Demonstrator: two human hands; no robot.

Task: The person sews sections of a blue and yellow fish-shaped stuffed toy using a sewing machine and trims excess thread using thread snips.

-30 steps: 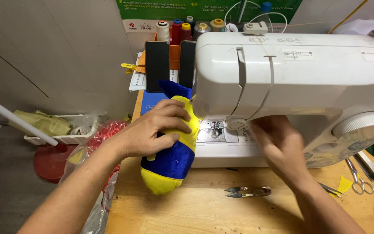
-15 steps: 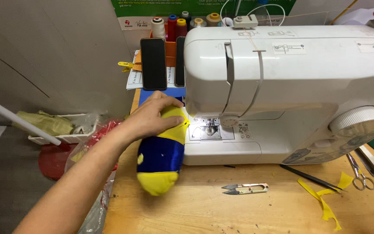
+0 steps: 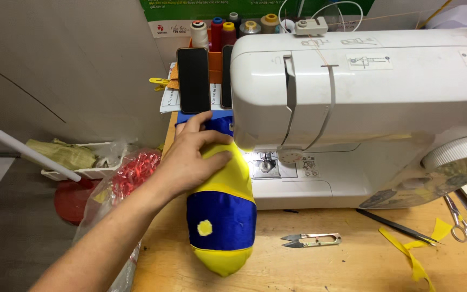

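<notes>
Wooden table (image 3: 352, 267) carries a white sewing machine (image 3: 363, 108). Left of its needle plate, a stuffed blue-and-yellow fabric piece (image 3: 221, 211) is pressed flat by the left hand (image 3: 193, 159), fingers spread, possibly lightly gripping. Thread snips (image 3: 310, 239) lie in front of the machine.

Wooden workbench (image 3: 352, 265) and what lies on it

A white sewing machine (image 3: 363, 113) stands across the back; a yellow-and-blue stuffed fabric piece (image 3: 222, 216) lies at its left end, thread snips (image 3: 310, 239) just in front, black tweezers (image 3: 393, 225), yellow fabric scraps (image 3: 414, 251) and small scissors (image 3: 460, 221) off to the right
</notes>
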